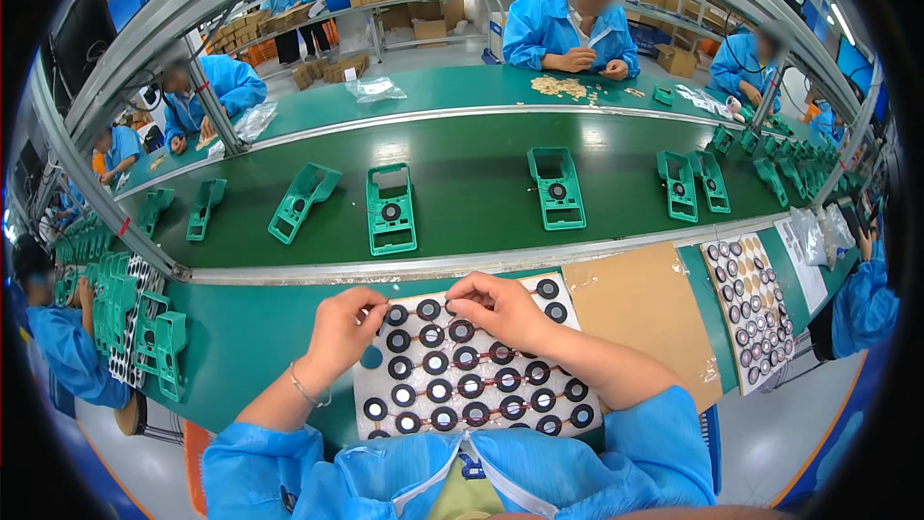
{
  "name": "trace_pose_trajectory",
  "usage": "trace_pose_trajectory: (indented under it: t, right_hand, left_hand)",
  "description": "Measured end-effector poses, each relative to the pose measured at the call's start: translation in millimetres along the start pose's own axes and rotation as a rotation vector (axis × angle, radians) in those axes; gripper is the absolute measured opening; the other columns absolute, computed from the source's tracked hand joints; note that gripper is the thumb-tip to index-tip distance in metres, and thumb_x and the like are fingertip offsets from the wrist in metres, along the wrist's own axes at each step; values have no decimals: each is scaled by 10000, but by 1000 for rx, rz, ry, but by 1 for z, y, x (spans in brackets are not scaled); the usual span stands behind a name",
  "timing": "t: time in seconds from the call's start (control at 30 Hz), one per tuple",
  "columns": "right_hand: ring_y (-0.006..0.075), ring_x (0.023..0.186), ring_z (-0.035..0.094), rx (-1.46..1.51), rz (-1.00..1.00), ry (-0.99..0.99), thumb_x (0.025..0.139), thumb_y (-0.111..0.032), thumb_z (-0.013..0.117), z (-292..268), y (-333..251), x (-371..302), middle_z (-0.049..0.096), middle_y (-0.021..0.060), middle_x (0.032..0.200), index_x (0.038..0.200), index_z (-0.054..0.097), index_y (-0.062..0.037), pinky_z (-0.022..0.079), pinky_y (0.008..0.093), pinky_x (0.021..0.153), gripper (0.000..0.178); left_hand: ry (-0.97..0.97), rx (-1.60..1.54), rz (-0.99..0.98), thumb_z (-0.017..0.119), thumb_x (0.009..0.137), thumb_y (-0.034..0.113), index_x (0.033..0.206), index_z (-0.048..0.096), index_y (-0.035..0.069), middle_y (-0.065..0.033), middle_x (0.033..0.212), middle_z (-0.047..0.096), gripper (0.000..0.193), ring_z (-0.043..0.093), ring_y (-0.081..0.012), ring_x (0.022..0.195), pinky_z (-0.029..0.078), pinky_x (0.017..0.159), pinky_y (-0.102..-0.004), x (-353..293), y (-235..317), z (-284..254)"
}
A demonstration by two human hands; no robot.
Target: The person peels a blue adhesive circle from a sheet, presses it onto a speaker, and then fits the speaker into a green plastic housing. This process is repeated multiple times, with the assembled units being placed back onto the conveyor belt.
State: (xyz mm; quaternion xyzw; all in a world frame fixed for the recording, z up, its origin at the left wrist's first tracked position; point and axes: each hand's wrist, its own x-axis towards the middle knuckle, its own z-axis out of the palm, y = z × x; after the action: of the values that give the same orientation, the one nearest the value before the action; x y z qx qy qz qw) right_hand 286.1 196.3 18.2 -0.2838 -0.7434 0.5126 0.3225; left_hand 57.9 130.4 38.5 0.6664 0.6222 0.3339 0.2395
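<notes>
A white foam-like sheet (366, 387) lies on the green bench in front of me, bearing rows of round black speaker-like discs (435, 362) with pale centres. Thin reddish-brown strips or wires run between the discs. My left hand (345, 327) is at the sheet's far left corner, thumb and fingers pinched beside a disc (396, 315); what they hold is too small to name. Over the far row, my right hand (505, 310) has its fingertips pinched at the edge of a partly hidden disc. Whether it grips that disc I cannot make out.
Beyond a metal rail, green plastic housings (391, 210) lie spaced along a dark green conveyor (462, 173). Brown cardboard (643, 313) and another sheet of discs (720, 274) are at right. More housings (159, 337) stand at left. Co-workers in blue sit around.
</notes>
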Motion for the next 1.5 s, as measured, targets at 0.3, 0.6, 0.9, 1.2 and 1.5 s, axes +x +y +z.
trace_pose_trajectory:
  t: [0.3, 0.6, 0.9, 1.2, 1.5]
  right_hand:
    - [283, 1062, 540, 1136, 282, -557, 901, -197, 506, 1, -9, 1, 527, 190, 1130, 1048, 467, 18, 473, 343, 884, 264]
    - [197, 860, 553, -243, -196, 29, 693, -100, 728, -6, -18, -4, 549, 85, 933, 1093, 524, -38, 465, 295, 743, 453]
    - [261, 845, 513, -648, -520, 148, 624, -168, 737, -1, -20, -8, 525, 87, 932, 1056, 559, -39, 466, 339, 703, 485]
    - [134, 916, 541, 368, -12, -21, 758, -63, 661, -1, -7, -2, 560, 50, 972, 1061, 552, -21, 468, 267, 782, 325]
    - [110, 673, 509, 689, 69, 6, 816, -108, 618, -16, -14, 3, 540, 94, 1001, 1143, 485, -17, 459, 227, 607, 364]
  left_hand:
    - [-262, -1138, -82, 574, 832, 61, 855, 563, 8, -106, 879, 608, 58, 585, -171, 808, 469, 749, -281, 15, 28, 34]
    - [-223, -650, -47, 590, 828, 52, 921, 617, -14, -64, 859, 618, 118, 565, -94, 787, 451, 708, -228, 17, 28, 22]
    - [-364, -786, -145, 587, 831, 77, 905, 620, -23, -69, 809, 630, 128, 578, -106, 762, 457, 698, -234, 18, 23, 24]
    - [-479, -990, -228, 610, 808, 130, 839, 603, 15, -16, 763, 587, 120, 522, -94, 688, 420, 645, -219, 21, 13, 21]
    - [-409, 522, 35, 541, 740, 129, 771, 633, 65, -98, 781, 628, 116, 565, -287, 755, 447, 719, -382, -1, -43, -35]
